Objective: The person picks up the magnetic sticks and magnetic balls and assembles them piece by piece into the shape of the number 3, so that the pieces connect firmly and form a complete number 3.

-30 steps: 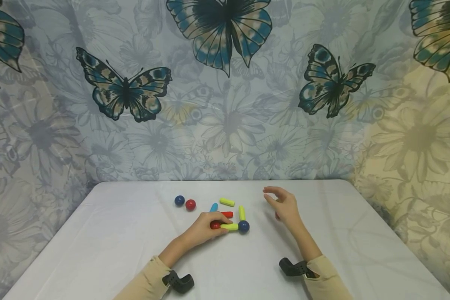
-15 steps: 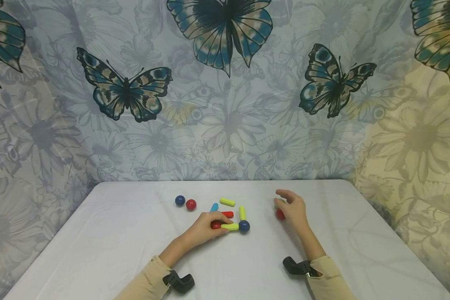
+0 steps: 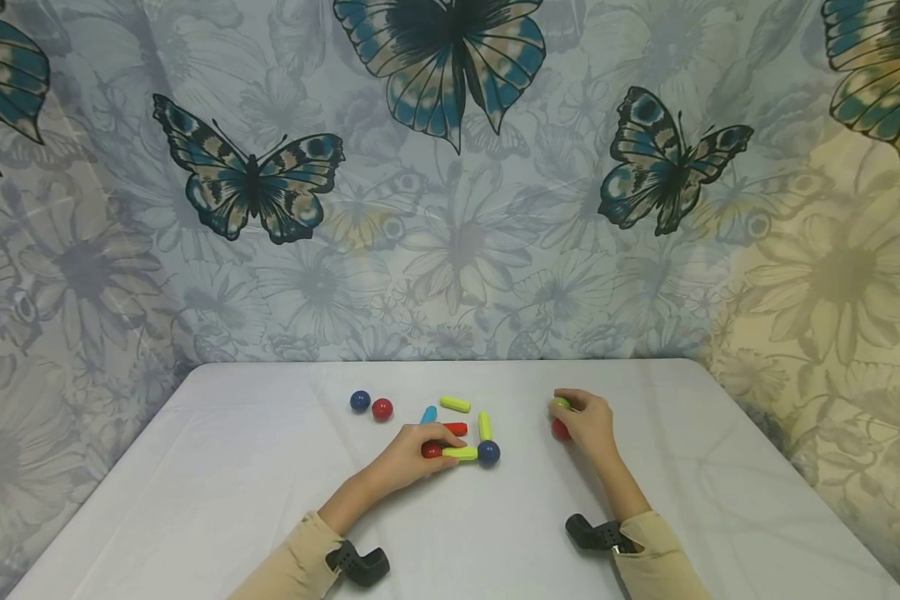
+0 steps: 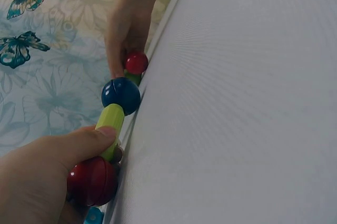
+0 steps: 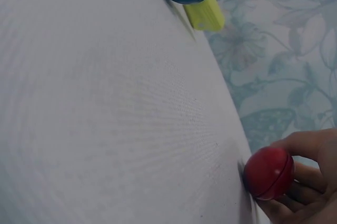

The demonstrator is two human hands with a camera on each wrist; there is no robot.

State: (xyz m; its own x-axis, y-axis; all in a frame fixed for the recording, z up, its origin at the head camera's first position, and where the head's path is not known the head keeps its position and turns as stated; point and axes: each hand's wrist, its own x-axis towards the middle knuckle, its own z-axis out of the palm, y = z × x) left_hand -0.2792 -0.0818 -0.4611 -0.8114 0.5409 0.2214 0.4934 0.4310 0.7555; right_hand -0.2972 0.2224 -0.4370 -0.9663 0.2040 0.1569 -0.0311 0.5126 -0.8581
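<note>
My left hand [image 3: 408,454] pinches a yellow-green stick [image 4: 111,121] between thumb and fingers. A red ball [image 4: 92,181] sits at the stick's near end, within the hand, and a dark blue ball [image 3: 488,452] is at its other end. From that blue ball a second yellow-green stick [image 3: 484,426] points toward the back. To the right, my right hand [image 3: 588,425] grips a green ball [image 3: 561,403] with thumb and fingertips. Another red ball [image 5: 268,173] lies right beside it, under the palm side of the hand, partly covered.
On the white table [image 3: 270,492], a blue ball [image 3: 360,402] and a red ball [image 3: 382,409] lie at the back left. Behind my left hand are a light blue stick [image 3: 429,413], a red stick [image 3: 456,429] and a loose yellow-green stick [image 3: 455,404]. A butterfly-print curtain hangs behind.
My right hand has moved to the right, and its thumb and fingers have come together on the green ball. The left hand keeps its pinch on the stick, almost still.
</note>
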